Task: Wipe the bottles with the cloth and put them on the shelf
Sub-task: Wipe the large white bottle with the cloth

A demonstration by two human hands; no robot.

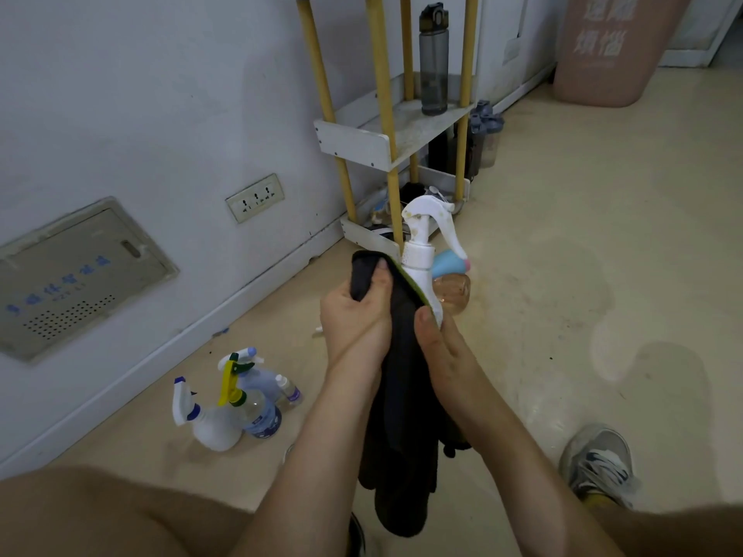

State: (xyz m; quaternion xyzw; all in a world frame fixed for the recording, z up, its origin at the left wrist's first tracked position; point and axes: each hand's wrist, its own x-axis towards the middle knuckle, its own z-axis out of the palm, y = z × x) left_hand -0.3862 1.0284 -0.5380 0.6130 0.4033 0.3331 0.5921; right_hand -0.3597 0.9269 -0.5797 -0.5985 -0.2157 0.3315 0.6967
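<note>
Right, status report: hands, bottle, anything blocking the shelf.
Both hands busy: left hand gripping dark cloth, right hand holding white trigger spray bottle. Grey water bottle already on white shelf; room beside it.

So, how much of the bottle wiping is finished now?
Done: one dark bottle stands on the shelf. In hand: the right hand holds a white spray bottle while the left hand wipes with the dark cloth. Left: spray bottles on the floor.

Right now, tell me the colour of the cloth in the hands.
Black cloth, with a green edge near the top; head view.
</note>
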